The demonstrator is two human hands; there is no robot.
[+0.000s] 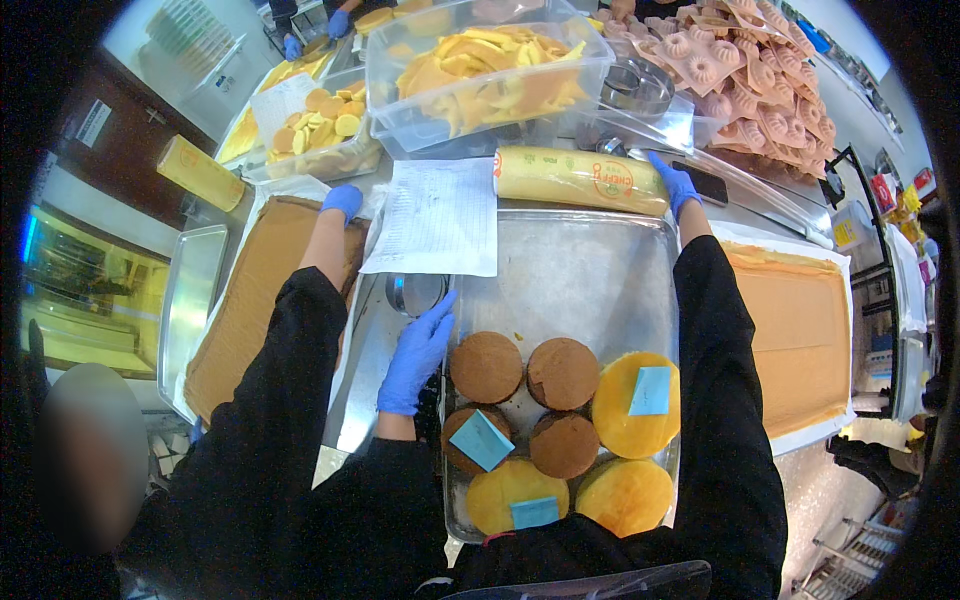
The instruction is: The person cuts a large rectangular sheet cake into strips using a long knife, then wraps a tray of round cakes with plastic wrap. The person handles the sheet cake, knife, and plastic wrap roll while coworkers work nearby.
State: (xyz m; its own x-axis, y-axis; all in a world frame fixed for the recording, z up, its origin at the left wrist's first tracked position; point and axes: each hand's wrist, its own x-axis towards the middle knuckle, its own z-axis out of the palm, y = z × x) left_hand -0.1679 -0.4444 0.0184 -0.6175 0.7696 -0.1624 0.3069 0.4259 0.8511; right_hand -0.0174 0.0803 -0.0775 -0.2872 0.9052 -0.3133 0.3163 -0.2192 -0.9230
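Observation:
My left hand (418, 360), in a blue glove, lies along the left rim of a metal sheet tray (570, 277), fingers extended and holding nothing. My right hand (679, 185), also gloved, grips the right end of a roll of plastic film (570, 178) lying across the tray's far edge. On the tray's near half sit several round brown cake layers (487, 367) and larger yellow round cakes (625, 496). Blue paper notes (649, 391) lie on some of them. A metal ring (417, 291) is beyond my left fingers, partly under a written sheet (439, 217).
A co-worker's gloved hand (343, 202) reaches over a brown sheet cake (274, 277) at left. Another sheet cake (799, 337) lies right. Behind stand a clear bin of yellow cake trimmings (487, 71), a tub of small cake rounds (319, 131), stacked pink moulds (765, 97) and a phone (701, 184).

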